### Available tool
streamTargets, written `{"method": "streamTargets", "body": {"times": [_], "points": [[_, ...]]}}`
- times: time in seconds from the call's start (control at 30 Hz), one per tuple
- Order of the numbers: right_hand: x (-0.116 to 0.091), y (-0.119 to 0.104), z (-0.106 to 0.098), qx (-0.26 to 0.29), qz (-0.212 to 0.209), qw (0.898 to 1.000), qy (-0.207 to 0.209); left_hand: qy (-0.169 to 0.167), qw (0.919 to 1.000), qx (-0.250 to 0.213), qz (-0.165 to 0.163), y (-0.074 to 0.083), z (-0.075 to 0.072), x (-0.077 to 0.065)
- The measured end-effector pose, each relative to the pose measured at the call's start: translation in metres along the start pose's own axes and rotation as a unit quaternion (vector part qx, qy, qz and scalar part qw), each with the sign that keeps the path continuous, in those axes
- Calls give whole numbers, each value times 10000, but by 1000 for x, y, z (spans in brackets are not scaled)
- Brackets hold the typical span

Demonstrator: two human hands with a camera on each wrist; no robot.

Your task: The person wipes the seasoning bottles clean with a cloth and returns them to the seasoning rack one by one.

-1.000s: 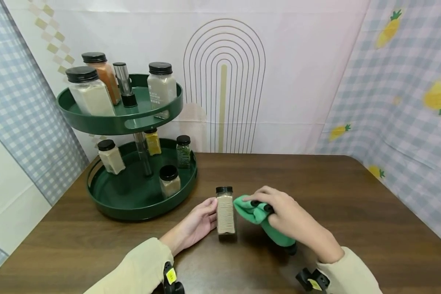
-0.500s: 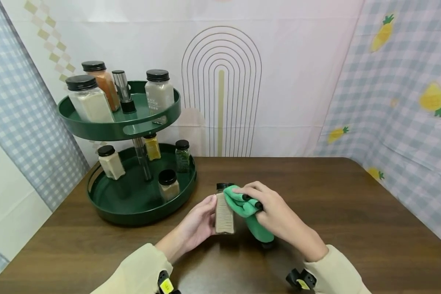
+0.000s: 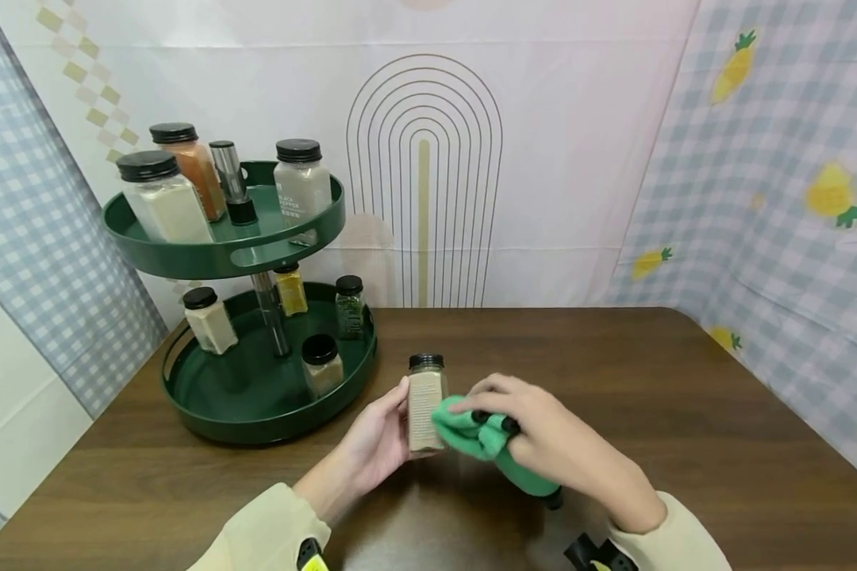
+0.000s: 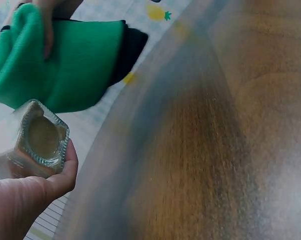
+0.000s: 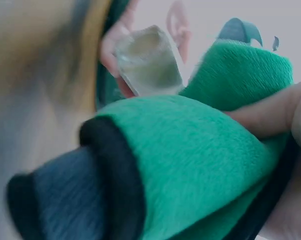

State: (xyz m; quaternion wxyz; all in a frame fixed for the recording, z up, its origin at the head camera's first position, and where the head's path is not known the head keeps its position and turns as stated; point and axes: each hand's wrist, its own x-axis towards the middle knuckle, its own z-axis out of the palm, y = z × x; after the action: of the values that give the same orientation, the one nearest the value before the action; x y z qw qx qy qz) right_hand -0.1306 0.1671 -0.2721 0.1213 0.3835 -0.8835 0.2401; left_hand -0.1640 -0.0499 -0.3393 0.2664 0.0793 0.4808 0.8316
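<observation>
My left hand [image 3: 371, 446] grips a square glass spice jar [image 3: 424, 408] with a black lid and pale contents, upright and raised off the tabletop. The left wrist view looks at the underside of the glass jar [image 4: 43, 139], with thumb and fingers around it. Bunched in my right hand [image 3: 550, 432] is a green cleaning cloth [image 3: 471, 436] with black edging, pinched between thumb and fingers. In the head view the cloth overlaps the jar's right side; whether it touches cannot be told. The right wrist view has the folded cloth [image 5: 180, 155] large in front, the jar behind it.
To the left stands a two-tier green turntable rack [image 3: 250, 432]. Its upper tier [image 3: 178, 260] carries large jars and a silver grinder [image 3: 232, 182]; several small jars stand on the lower one. Brown wooden tabletop [image 3: 650, 381] stretches right, with patterned cloth hangings behind.
The jar was lifted off the table and the cloth came across its upper front. Since then, the cloth has moved down and right, uncovering the lid. The head view has shifted slightly.
</observation>
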Motion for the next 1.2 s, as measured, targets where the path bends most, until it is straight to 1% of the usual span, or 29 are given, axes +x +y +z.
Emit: {"method": "streamTargets", "body": {"times": [0.07, 0.13, 0.17, 0.23, 0.33, 0.4, 0.47, 0.67, 0.87, 1.03, 1.1, 1.17, 1.2], "points": [[3, 2, -2, 72, 118, 9985, 536, -9, 10000, -40, -54, 1, 2, -2], [9, 3, -1, 170, 324, 9945, 981, -45, 10000, -21, -85, 1, 4, -3], [12, 3, 1, 190, 420, 9927, 1115, -65, 9999, -27, -111, 1, 5, -4], [18, 3, 7, 209, 532, 9916, 1162, -139, 9998, 24, -165, -1, 8, -5], [25, 2, 16, 120, 496, 9938, 987, -195, 9996, 76, -184, -3, 11, -6], [27, 1, 19, 80, 385, 9957, 838, -154, 9997, 102, -172, -4, 11, -6], [27, 0, 20, 93, 333, 9971, 679, -41, 9999, 95, -117, -3, 10, -6], [21, 0, 22, 285, 214, 9994, -45, 151, 9999, -36, 45, 0, 3, -5], [10, -2, 23, 521, 176, 9967, -599, 154, 9999, -22, 24, 0, 1, -5], [1, -2, 13, 684, -124, 9907, -1170, 240, 9997, 38, -26, -1, -1, -6], [-2, -1, 7, 745, -235, 9900, -1174, 240, 9997, 89, -59, -2, 0, -7], [-3, 1, 1, 799, -268, 9923, -911, 215, 9996, 161, -98, -2, 1, -6], [-3, 2, -1, 823, -248, 9939, -686, 198, 9996, 177, -112, -3, 2, -6]]}}
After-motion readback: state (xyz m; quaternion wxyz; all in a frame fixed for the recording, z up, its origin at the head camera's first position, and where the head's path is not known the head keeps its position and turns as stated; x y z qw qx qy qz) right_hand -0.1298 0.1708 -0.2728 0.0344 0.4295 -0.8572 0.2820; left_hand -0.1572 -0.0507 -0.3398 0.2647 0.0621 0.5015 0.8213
